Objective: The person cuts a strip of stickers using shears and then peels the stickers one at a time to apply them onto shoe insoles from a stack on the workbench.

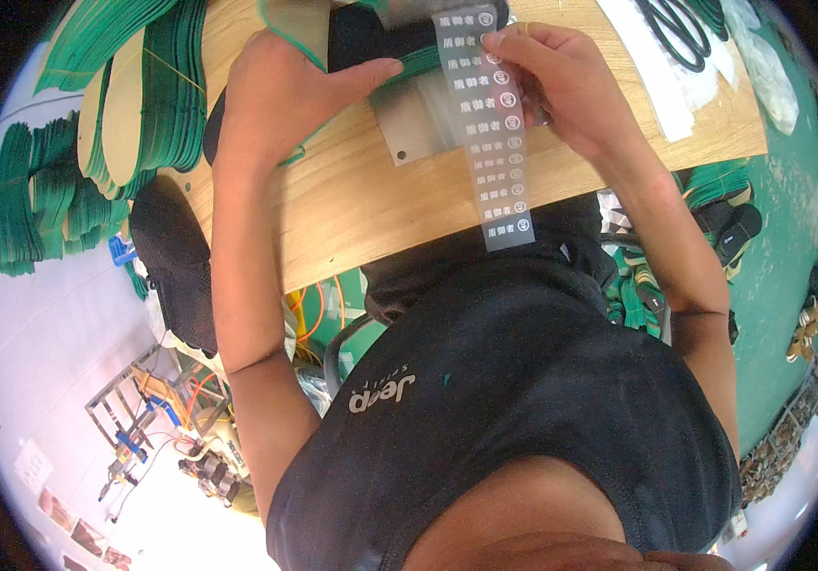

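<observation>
A clear strip (pixel 499 143) with repeated white printed marks hangs over the near edge of the wooden table (pixel 361 214). The thumb and fingers of my right hand (pixel 566 86) pinch its side near the upper end. My left hand (pixel 280 105) rests at the table's left, its thumb stretched out to the right and its fingertips partly hidden. A green-edged flat piece (pixel 299 24), seemingly an insole, shows beside and under it. Between my hands lie a black item (pixel 356 33), blurred at the top, and a metal plate (pixel 409 128) with a hole, partly behind the strip.
Bundled stacks of green and beige insoles (pixel 166 86) crowd the far left, with more green stacks (pixel 38 190) beyond. Black cord loops (pixel 675 33) lie on white sheets (pixel 651 81) at right. A black shoe-shaped piece (pixel 171 228) stands by the left edge. Insoles (pixel 718 186) lie below the table's right.
</observation>
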A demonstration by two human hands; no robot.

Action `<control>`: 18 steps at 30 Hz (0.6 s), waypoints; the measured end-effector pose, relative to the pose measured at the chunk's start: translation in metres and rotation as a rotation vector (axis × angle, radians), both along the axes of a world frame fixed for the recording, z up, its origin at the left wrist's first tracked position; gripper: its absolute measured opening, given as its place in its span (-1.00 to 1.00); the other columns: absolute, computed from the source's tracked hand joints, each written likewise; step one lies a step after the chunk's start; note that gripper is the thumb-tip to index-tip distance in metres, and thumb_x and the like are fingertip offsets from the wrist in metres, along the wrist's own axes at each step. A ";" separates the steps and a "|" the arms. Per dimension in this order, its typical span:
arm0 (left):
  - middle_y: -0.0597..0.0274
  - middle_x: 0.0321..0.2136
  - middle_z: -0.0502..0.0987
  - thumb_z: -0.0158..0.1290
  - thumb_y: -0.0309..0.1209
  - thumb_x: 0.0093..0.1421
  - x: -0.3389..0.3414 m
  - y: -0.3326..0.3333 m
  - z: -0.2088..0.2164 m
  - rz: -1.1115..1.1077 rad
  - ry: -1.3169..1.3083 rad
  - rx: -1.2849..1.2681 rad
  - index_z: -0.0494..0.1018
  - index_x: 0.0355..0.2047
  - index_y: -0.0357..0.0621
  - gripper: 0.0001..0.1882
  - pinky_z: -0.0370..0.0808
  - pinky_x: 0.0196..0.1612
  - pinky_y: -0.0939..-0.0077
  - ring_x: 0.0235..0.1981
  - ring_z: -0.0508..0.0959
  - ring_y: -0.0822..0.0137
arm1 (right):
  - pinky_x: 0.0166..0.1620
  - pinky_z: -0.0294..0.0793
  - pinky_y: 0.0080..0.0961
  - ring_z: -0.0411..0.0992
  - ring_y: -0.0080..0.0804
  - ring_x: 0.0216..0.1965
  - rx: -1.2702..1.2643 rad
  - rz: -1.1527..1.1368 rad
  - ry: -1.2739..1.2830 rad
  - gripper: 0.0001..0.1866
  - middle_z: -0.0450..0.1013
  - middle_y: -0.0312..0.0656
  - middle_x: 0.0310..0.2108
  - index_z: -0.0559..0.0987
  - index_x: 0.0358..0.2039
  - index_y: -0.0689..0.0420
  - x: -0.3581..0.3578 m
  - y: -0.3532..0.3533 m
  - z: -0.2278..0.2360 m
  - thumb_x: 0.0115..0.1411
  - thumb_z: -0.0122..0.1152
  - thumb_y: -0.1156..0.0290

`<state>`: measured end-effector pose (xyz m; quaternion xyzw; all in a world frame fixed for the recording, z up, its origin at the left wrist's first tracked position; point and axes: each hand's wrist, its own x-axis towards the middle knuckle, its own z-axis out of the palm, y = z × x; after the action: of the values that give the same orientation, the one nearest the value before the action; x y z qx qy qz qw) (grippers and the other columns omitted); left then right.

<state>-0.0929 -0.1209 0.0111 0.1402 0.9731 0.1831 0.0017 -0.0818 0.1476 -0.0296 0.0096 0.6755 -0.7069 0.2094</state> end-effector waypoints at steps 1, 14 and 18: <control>0.07 -0.34 0.66 0.32 -0.29 0.05 0.003 0.003 0.003 -0.015 0.038 0.141 0.58 -0.20 -0.25 -0.64 0.53 -0.19 0.39 -0.28 0.65 0.25 | -0.52 0.37 -0.71 0.44 -0.66 -0.57 -0.033 -0.020 0.021 -0.77 0.52 -0.31 -0.52 0.59 -0.35 0.20 0.004 0.000 0.003 0.34 0.18 0.29; 0.14 -0.40 0.65 0.22 -0.34 0.10 -0.009 -0.035 -0.030 0.095 0.270 0.444 0.58 -0.23 -0.27 -0.71 0.52 -0.24 0.39 -0.35 0.62 0.29 | -0.56 0.28 -0.66 0.42 -0.64 -0.56 -0.135 -0.147 -0.031 -0.82 0.50 -0.32 -0.50 0.59 -0.30 0.19 -0.005 0.019 -0.003 0.34 0.18 0.34; 0.20 -0.35 0.67 0.20 -0.35 0.12 -0.017 -0.047 -0.033 0.246 0.271 0.653 0.60 -0.19 -0.29 -0.70 0.52 -0.18 0.44 -0.31 0.61 0.36 | -0.64 0.23 -0.76 0.36 -0.73 -0.68 0.063 0.055 0.016 -0.78 0.49 -0.39 -0.59 0.59 -0.36 0.14 -0.007 0.007 -0.001 0.35 0.19 0.27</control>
<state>-0.1102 -0.1680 -0.0215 0.0383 0.8644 0.4622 -0.1939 -0.0885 0.1549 -0.0310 -0.0078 0.6992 -0.6793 0.2229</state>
